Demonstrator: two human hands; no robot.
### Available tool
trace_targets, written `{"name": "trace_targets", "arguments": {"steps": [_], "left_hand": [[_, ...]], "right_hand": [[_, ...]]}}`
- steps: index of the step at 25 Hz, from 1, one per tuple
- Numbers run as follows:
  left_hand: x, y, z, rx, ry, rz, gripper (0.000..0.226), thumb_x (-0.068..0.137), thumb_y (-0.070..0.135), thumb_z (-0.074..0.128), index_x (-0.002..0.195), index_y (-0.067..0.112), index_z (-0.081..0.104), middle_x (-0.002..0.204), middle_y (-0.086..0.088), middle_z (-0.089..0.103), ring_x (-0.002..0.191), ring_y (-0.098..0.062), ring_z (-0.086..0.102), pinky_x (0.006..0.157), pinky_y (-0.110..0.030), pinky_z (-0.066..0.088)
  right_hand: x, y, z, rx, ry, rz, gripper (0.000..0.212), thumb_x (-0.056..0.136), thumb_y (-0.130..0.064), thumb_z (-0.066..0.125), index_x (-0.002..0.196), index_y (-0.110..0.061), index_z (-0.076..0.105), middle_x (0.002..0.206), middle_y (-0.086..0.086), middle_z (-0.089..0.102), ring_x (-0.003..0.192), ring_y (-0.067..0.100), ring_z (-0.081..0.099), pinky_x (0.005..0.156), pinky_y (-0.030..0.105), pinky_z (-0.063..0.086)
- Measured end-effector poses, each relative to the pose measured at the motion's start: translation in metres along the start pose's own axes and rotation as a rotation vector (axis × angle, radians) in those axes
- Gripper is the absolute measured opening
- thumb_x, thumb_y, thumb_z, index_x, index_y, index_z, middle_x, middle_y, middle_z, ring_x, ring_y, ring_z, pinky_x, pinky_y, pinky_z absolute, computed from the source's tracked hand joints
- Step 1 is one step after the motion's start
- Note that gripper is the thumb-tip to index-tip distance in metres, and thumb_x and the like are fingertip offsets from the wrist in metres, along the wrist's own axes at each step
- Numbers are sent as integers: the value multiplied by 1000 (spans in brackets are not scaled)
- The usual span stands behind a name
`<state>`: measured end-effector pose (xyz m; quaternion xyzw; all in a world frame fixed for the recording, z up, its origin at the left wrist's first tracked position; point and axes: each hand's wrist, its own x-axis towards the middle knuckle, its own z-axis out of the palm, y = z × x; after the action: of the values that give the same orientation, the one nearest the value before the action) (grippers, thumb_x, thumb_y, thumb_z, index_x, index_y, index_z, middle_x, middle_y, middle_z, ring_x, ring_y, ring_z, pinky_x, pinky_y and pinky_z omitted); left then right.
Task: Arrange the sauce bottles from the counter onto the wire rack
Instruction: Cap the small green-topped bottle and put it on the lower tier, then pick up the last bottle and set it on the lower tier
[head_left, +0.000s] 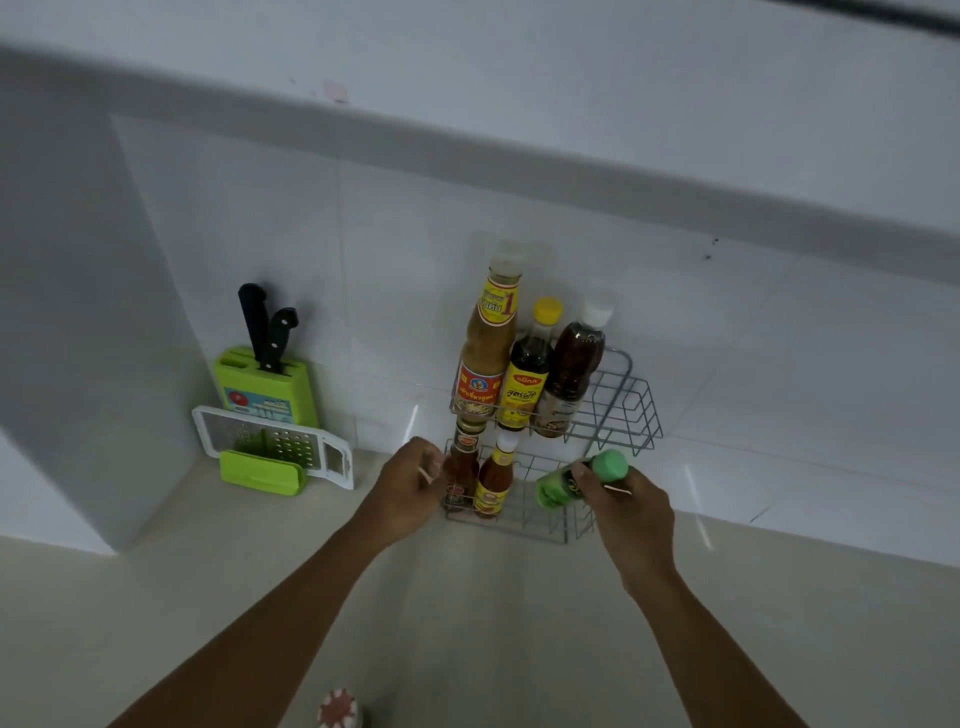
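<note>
A two-tier wire rack (631, 410) stands against the tiled wall. Its upper tier holds a tall yellow-labelled sauce bottle (488, 343), a dark bottle with a yellow cap (529, 374) and a dark bottle with a white cap (574, 369). On the lower tier stand a red sauce bottle with a dark lid (462, 467) and a smaller orange sauce bottle (493, 480). My right hand (631, 514) holds a green bottle (579, 480) tilted on its side over the lower tier's right part. My left hand (410, 488) is at the rack's left edge, its fingers against the red bottle.
A green knife block (270, 384) with two black-handled knives stands left of the rack, with a white and green grater (270, 452) leaning in front of it. A red-and-white lid (338, 709) shows at the bottom edge on the beige counter (493, 623).
</note>
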<state>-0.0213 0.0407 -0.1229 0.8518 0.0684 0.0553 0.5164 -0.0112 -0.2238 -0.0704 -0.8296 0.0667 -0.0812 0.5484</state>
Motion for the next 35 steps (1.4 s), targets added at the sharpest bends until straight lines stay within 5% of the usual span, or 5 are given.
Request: {"name": "trace_targets", "arguments": {"steps": [5, 8, 20, 31, 35], "left_hand": [[15, -52, 28, -164, -130, -346, 70, 84, -1, 61, 148, 15, 37, 150, -7, 44, 136, -26, 47, 96, -33, 48], [17, -66, 37, -204, -227, -426, 85, 83, 1, 61, 156, 18, 22, 161, -4, 30, 147, -21, 33, 114, -39, 38], [14, -73, 44, -250, -277, -384, 83, 84, -6, 54, 154, 29, 28, 159, 1, 35, 145, -22, 36, 104, -30, 40], [-10, -91, 15, -210, -199, -304, 60, 90, -7, 52, 138, 28, 51, 144, 1, 54, 122, -20, 60, 82, -18, 50], [-48, -106, -18, -153, -245, -214, 63, 84, -25, 44, 112, 28, 61, 117, -17, 68, 103, -31, 66, 77, -16, 53]], "right_hand": [[19, 29, 40, -128, 12, -68, 16, 84, -32, 80, 79, -42, 69, 83, -10, 72, 81, 3, 67, 70, 23, 51], [38, 41, 57, -203, -88, -88, 11, 83, -28, 81, 80, -35, 74, 76, -17, 68, 76, 6, 67, 66, 12, 48], [75, 69, 86, -512, -333, -81, 24, 73, -37, 87, 84, -17, 80, 74, -2, 75, 64, -1, 60, 50, 10, 34], [42, 87, 61, -644, -384, -36, 97, 65, -39, 92, 145, -13, 46, 138, 8, 54, 129, 27, 48, 108, 42, 40], [-12, 87, 55, -612, -247, -190, 75, 77, -24, 80, 143, -11, 47, 132, 11, 52, 123, 30, 52, 108, 46, 42]]}}
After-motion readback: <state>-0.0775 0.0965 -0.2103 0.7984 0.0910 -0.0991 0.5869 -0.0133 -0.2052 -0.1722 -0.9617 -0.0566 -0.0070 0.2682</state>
